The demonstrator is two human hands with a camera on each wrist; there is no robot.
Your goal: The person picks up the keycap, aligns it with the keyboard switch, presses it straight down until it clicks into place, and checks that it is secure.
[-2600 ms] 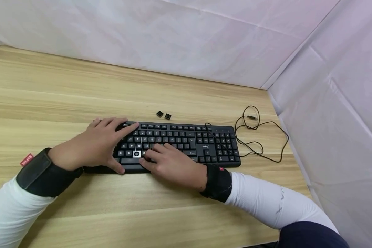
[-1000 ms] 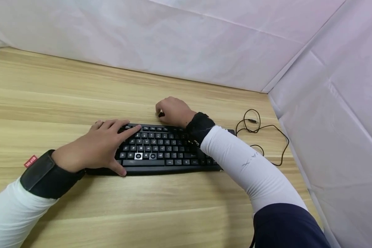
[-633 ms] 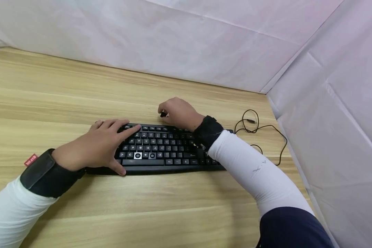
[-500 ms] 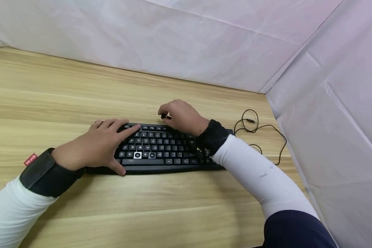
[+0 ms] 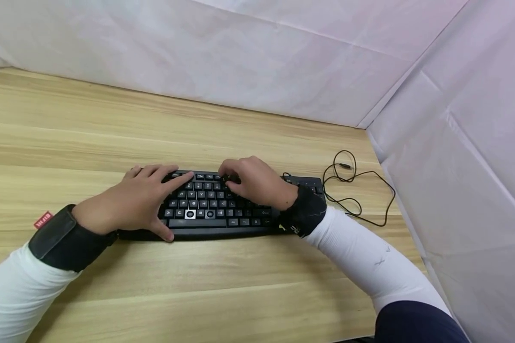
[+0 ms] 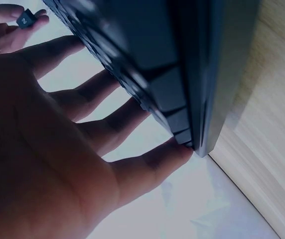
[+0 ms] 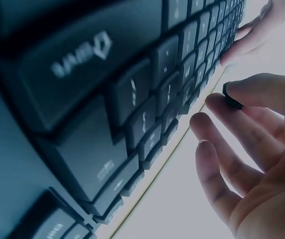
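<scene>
A black keyboard [image 5: 214, 234] lies on the wooden table. My left hand [image 5: 133, 205] rests spread across its left end, thumb on the front edge and fingers along the keys. Above the upper right part of the main keys hovers my right hand [image 5: 259, 183]. Its thumb and index finger pinch a small black keycap [image 6: 26, 19], marked with a letter that looks like N; the right wrist view shows the same keycap [image 7: 231, 102] at the fingertips. Two bare key sockets show in the bottom letter row, a white-edged socket [image 5: 190, 214] and a darker socket [image 5: 210, 214].
The keyboard's thin black cable [image 5: 352, 178] lies in loops to the right, its plug [image 5: 345, 166] on the table. White cloth walls [image 5: 257, 62] stand behind and to the right of the wooden table [image 5: 111, 128].
My right hand went from the keys to the table behind the keyboard, then came back over the keys with a keycap. The two keycaps no longer show on the table. My left hand stays put.
</scene>
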